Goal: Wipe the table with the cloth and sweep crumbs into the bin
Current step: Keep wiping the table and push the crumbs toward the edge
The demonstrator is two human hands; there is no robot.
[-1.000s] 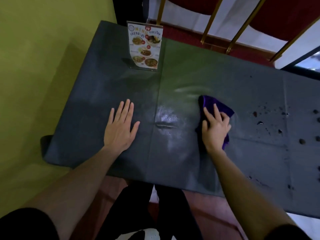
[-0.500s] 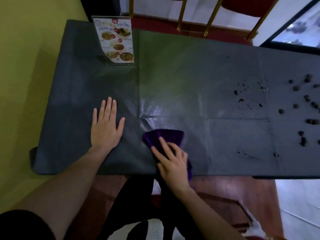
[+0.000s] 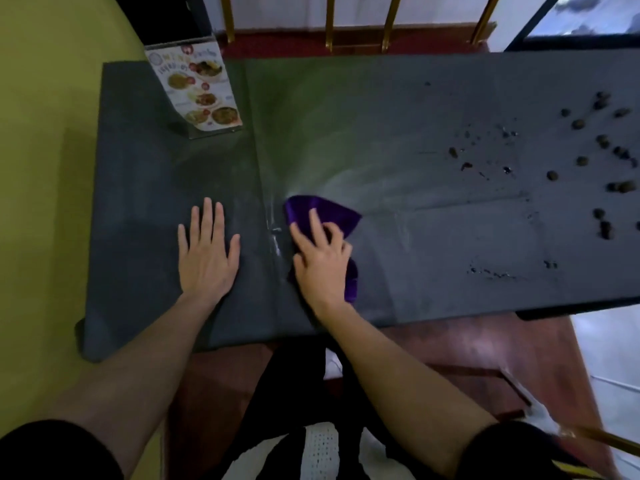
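Since half a second ago my right hand (image 3: 323, 263) has pushed the cloth (image 3: 320, 213) farther from the near edge, toward the middle of the tabletop (image 3: 381, 109), leaving a wet streak fanning out to the right. Its fingers (image 3: 317, 223) are spread and pressed flat on the purple cloth, pinning rather than gripping it; the cloth sits just right of the crease in the table covering. My left hand (image 3: 207, 251) has stayed flat on the bare tabletop, fingers open, holding nothing.

Crumbs (image 3: 602, 161) lie well to the right, wholly untouched, and I see no bin anywhere. My worry: a broad sweep rightward could scatter them off the far or right edge onto the floor, with nothing visible to catch them. The wet cloth may also smear the smaller bits near the damp specks.

A menu stand (image 3: 199, 93) sits at the far left with food photos; its lettering is too blurred to read.
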